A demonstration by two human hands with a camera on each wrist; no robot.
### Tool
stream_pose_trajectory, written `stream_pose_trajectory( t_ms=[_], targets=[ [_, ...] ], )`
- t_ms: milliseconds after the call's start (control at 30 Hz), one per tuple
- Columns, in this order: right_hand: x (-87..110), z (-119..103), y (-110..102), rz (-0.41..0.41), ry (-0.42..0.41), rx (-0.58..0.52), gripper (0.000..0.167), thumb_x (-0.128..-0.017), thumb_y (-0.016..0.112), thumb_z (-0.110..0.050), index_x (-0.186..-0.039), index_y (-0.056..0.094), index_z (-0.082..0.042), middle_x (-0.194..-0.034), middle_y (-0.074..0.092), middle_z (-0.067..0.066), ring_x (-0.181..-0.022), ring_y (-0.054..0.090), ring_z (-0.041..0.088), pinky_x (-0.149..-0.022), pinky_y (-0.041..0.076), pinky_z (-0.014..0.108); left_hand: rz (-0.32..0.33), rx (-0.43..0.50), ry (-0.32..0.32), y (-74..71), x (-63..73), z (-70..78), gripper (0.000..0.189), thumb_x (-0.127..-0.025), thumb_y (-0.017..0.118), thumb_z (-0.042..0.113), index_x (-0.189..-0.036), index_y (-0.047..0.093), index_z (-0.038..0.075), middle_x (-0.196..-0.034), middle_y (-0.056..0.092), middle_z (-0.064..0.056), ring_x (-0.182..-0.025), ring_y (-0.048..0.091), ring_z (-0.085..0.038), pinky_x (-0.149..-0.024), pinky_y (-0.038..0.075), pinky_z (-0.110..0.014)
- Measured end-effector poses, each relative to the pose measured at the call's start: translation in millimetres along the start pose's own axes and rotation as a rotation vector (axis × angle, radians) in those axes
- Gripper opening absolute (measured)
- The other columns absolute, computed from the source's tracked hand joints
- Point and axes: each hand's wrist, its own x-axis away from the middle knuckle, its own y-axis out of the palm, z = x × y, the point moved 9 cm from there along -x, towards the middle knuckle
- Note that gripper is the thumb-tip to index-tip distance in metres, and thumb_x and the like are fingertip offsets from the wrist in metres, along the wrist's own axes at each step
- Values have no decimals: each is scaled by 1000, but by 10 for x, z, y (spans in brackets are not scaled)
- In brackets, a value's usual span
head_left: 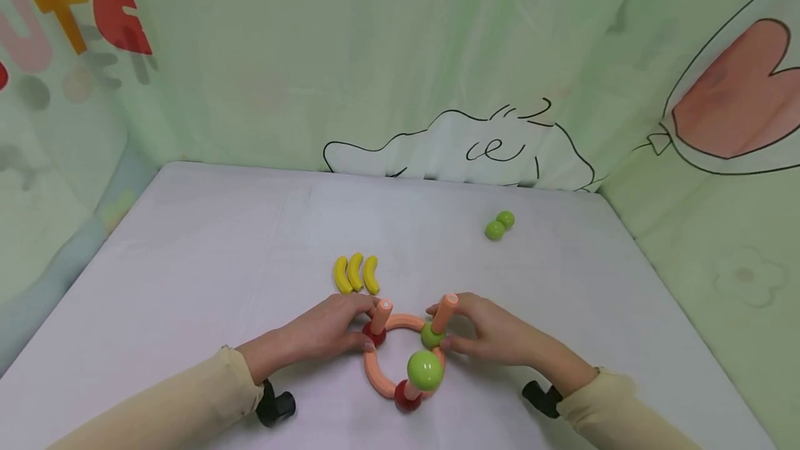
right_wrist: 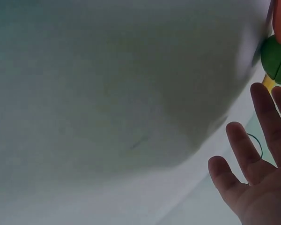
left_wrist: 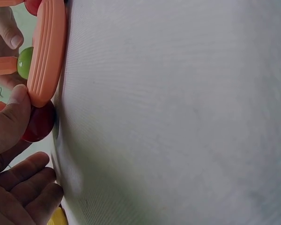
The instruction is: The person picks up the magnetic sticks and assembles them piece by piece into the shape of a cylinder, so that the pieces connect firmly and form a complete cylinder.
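A toy ring of curved orange pieces (head_left: 378, 375) lies on the table, joined by a red ball (head_left: 373, 336) at left, a green ball (head_left: 432, 336) at right and another red ball (head_left: 407, 398) in front. Orange rods stand up from these balls; a larger-looking green ball (head_left: 425, 370) caps the front one. My left hand (head_left: 328, 328) pinches the left red ball, its thumb (left_wrist: 18, 101) also against a curved piece; the other fingers are extended. Around the right green ball my right hand (head_left: 490, 328) holds thumb and index finger, while its remaining fingers (right_wrist: 241, 145) spread outward.
Three yellow bananas (head_left: 355, 273) lie side by side behind the ring. Farther back on the right are two loose green balls (head_left: 495, 230). A printed pale green cloth (head_left: 262, 75) walls the white table (head_left: 206, 228) at the back and sides.
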Motion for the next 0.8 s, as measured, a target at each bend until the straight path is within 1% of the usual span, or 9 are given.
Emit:
stream_pose_trajectory(
  t_ms=[67, 233, 300, 433, 533, 600, 667, 733, 800],
  targets=[
    [-13, -21, 5, 3, -17, 16, 13, -93, 75, -19, -101, 68, -26, -124, 72, 2, -119, 64, 28, -103, 50, 51, 1, -6, 4, -2, -5, 1, 25, -86, 82, 11, -95, 61, 21, -106, 73, 5, -102, 64, -11, -94, 53, -31],
    [-10, -21, 22, -11, 9, 50, 17, -92, 76, -21, -108, 73, -25, -116, 72, -7, -112, 62, 20, -99, 52, 46, 12, -17, 24, -17, -6, 7, 23, -86, 81, 11, -96, 63, 19, -105, 72, 6, -101, 64, -10, -91, 52, -30],
    [2, -23, 29, -16, 21, 51, 18, -92, 77, -21, -109, 73, -25, -114, 71, -9, -109, 62, 18, -98, 53, 45, 19, -12, 23, -17, -8, 11, 21, -86, 81, 11, -96, 64, 19, -105, 72, 6, -100, 63, -10, -91, 52, -30],
    [50, -19, 38, -18, 48, 47, 16, -91, 77, -20, -105, 73, -27, -113, 71, -10, -114, 62, 21, -101, 51, 48, 37, -14, 1, -14, -16, 18, 17, -89, 77, 9, -100, 67, 17, -109, 73, 5, -103, 64, -13, -95, 53, -34],
    [94, -37, 42, -12, 34, 37, 12, -91, 77, -21, -101, 73, -27, -114, 73, -8, -116, 63, 24, -102, 51, 48, 45, -15, -31, -12, -17, 4, 17, -92, 75, 10, -107, 69, 15, -115, 73, 1, -111, 66, -17, -100, 53, -40],
    [118, -56, 45, -6, 14, 30, 11, -91, 78, -21, -99, 73, -26, -114, 73, -7, -114, 64, 22, -101, 52, 43, 44, -13, -47, -11, -12, -8, 23, -92, 76, 13, -114, 69, 13, -121, 72, -2, -117, 65, -21, -104, 52, -44],
    [135, -79, 48, 1, -7, 26, 10, -91, 78, -21, -98, 74, -26, -112, 74, -8, -110, 64, 18, -98, 53, 38, 29, -5, -65, 1, -3, -17, 31, -91, 78, 19, -120, 68, 12, -126, 70, -4, -123, 63, -23, -107, 50, -46],
    [147, -97, 49, 6, -16, 35, 10, -90, 79, -22, -98, 74, -26, -109, 75, -10, -107, 64, 15, -97, 52, 37, 7, 4, -82, 20, 10, -27, 43, -88, 81, 24, -126, 65, 13, -131, 67, -4, -128, 60, -23, -110, 47, -47],
    [158, -107, 52, 8, -7, 52, 10, -89, 80, -24, -98, 75, -26, -107, 74, -13, -106, 63, 13, -97, 51, 37, -17, 14, -94, 42, 22, -28, 56, -83, 86, 29, -131, 62, 14, -134, 64, -2, -130, 57, -22, -113, 45, -47]
  ],
)
